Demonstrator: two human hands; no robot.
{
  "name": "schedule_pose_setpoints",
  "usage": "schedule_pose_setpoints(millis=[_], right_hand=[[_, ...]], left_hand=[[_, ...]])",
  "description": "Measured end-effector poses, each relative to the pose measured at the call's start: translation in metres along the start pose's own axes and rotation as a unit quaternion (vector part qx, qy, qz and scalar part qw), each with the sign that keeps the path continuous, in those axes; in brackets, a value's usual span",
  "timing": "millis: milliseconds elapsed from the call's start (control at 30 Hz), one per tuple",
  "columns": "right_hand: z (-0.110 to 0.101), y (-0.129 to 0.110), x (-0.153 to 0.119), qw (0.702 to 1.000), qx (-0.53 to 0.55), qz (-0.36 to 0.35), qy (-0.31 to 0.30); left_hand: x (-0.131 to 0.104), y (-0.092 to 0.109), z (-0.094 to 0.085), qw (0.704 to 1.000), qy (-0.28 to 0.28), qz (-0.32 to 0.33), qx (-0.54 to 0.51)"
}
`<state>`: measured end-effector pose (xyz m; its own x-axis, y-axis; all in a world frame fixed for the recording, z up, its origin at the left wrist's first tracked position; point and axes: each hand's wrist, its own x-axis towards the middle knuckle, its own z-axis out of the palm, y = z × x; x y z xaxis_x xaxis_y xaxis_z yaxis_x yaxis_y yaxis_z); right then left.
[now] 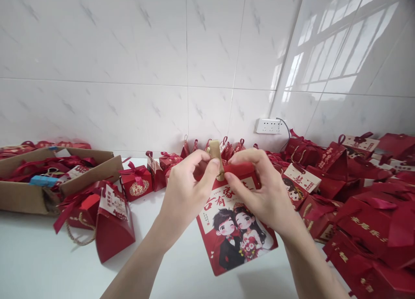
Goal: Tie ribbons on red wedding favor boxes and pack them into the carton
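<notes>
A red wedding gift box with a cartoon bride and groom on its front hangs tilted before me, over the white table. A gold ribbon loop rises from its top. My left hand is closed, pinching this ribbon between thumb and fingers. On the other side, my right hand is curled at the box's top edge, thumb in front and fingers bent behind. The contact of its fingertips is partly hidden. Behind the hands, small red boxes with ribbon loops stand along the wall.
At left, an open cardboard box contains red ribbons and packages. Nearby on the white table stand a red triangular box and a red box with gold print. Red gift boxes pile up at right. A power strip is on the tiled wall.
</notes>
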<state>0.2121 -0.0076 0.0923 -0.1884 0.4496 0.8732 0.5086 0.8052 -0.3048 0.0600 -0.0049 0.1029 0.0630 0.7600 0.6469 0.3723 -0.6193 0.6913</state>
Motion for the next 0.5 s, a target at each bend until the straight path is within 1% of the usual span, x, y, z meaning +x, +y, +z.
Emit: schedule_pose_setpoints(millis=[33, 100, 300, 500], right_hand=[[0.0001, 0.0006, 0.0, 0.999, -0.015, -0.028, -0.009], [-0.0002, 0.0011, 0.0, 0.997, -0.042, -0.05, -0.031], [-0.0018, -0.0003, 0.0001, 0.996, -0.065, -0.06, -0.033], [-0.0036, -0.0025, 0.001, 0.994, -0.084, -0.061, -0.044]], left_hand=[[-0.0002, 0.0002, -0.0004, 1.0, 0.003, 0.001, 0.006], [-0.0006, 0.0006, -0.001, 1.0, 0.008, 0.005, 0.019], [-0.0011, 0.0012, -0.0001, 0.998, 0.026, 0.007, 0.063], [-0.0022, 0.0, 0.0018, 0.998, 0.027, 0.001, 0.055]])
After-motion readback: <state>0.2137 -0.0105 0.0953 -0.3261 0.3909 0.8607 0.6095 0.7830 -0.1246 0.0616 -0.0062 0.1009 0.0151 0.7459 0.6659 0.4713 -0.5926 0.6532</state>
